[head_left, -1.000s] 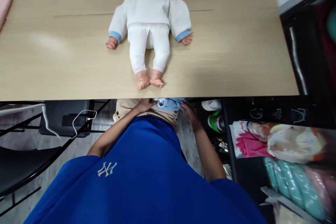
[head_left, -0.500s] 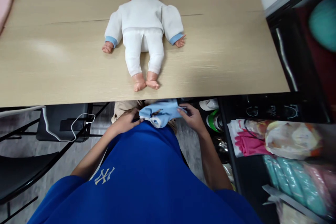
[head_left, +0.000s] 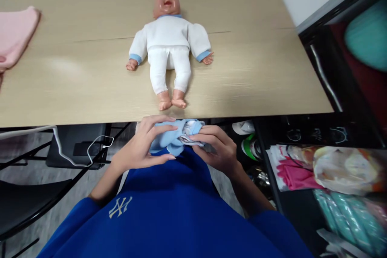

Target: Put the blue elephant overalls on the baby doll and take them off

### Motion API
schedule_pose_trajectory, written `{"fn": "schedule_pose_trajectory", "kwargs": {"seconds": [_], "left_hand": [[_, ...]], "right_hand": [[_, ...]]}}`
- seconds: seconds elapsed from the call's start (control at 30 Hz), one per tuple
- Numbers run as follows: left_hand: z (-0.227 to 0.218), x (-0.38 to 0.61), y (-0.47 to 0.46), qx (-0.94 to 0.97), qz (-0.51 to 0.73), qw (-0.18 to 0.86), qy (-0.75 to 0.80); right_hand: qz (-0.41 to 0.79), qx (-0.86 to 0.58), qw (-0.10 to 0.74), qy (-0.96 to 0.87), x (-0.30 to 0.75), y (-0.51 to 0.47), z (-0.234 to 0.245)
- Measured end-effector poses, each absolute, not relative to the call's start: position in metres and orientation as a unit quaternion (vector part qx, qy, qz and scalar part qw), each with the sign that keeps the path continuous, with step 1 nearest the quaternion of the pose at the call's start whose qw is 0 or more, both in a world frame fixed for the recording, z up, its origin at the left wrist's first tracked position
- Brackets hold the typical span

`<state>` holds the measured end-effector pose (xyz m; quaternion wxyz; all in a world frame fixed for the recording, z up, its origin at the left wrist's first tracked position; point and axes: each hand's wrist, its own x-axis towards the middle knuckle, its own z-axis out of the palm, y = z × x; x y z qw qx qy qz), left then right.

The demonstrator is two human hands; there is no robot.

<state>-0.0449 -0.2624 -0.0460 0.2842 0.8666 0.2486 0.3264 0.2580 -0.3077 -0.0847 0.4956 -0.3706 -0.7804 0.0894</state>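
A bunched light blue cloth garment [head_left: 169,139], pale and patterned on the inside, is between my hands just below the table's front edge. My left hand [head_left: 145,141] holds its left side, fingers over the top and thumb underneath. The right end is pinched in my right hand [head_left: 217,147], near a white-and-grey fold. What kind of garment it is cannot be made out. Beyond them a baby doll [head_left: 169,34] lies face up on the table [head_left: 248,76], dressed in a white top and trousers with blue cuffs, its feet bare and towards me.
Pink cloth [head_left: 15,36] lies at the table's left end. Black chairs [head_left: 27,201] and a white cable [head_left: 60,149] are at my left. On my right, a black shelf [head_left: 298,205] holds pink gloves [head_left: 293,173] and teal plastic-wrapped packs [head_left: 350,213].
My hands have come closer together and lifted the blue garment slightly, turning and bunching it. The view has tilted up, showing the doll's whole head and more of the pink cloth.
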Motion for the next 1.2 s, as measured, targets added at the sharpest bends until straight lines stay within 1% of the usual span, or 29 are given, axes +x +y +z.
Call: {"fn": "schedule_pose_trajectory", "kwargs": {"seconds": [0.17, 0.27, 0.33, 0.4, 0.47, 0.53, 0.6, 0.63, 0.73, 0.8, 0.9, 1.07, 1.2], "left_hand": [[-0.05, -0.027, -0.244, 0.851, 0.346, 0.342, 0.196], [-0.055, -0.019, -0.242, 0.812, 0.378, 0.407, 0.182], [-0.059, -0.017, -0.245, 0.777, 0.391, 0.463, 0.172], [-0.063, -0.017, -0.251, 0.739, 0.405, 0.507, 0.178], [-0.066, -0.019, -0.255, 0.708, 0.418, 0.535, 0.195], [-0.066, -0.021, -0.258, 0.686, 0.416, 0.559, 0.209], [-0.064, -0.023, -0.259, 0.67, 0.399, 0.588, 0.217], [-0.063, -0.024, -0.259, 0.658, 0.392, 0.605, 0.218], [-0.061, -0.024, -0.257, 0.602, 0.377, 0.663, 0.237], [-0.06, -0.023, -0.256, 0.564, 0.377, 0.682, 0.275], [-0.058, -0.023, -0.255, 0.562, 0.398, 0.649, 0.324], [-0.06, -0.025, -0.253, 0.62, 0.479, 0.518, 0.344], [-0.065, -0.023, -0.252, 0.605, 0.55, 0.47, 0.333]], "right_hand": [[0.059, -0.363, 0.513, -0.776, 0.253, -0.303, -0.072], [0.076, -0.367, 0.516, -0.77, 0.25, -0.302, -0.068], [0.136, -0.382, 0.518, -0.753, 0.25, -0.302, -0.068], [0.245, -0.399, 0.504, -0.726, 0.255, -0.3, -0.069], [0.351, -0.404, 0.455, -0.711, 0.263, -0.294, -0.069], [0.416, -0.397, 0.382, -0.723, 0.271, -0.287, -0.068], [0.461, -0.384, 0.325, -0.731, 0.277, -0.281, -0.066], [0.484, -0.379, 0.311, -0.725, 0.278, -0.278, -0.065], [0.525, -0.377, 0.315, -0.694, 0.276, -0.275, -0.062], [0.52, -0.384, 0.326, -0.69, 0.274, -0.274, -0.058], [0.492, -0.393, 0.3, -0.716, 0.273, -0.274, -0.049], [0.478, -0.412, 0.219, -0.744, 0.277, -0.277, -0.041], [0.456, -0.434, 0.211, -0.748, 0.275, -0.281, -0.046]]}}
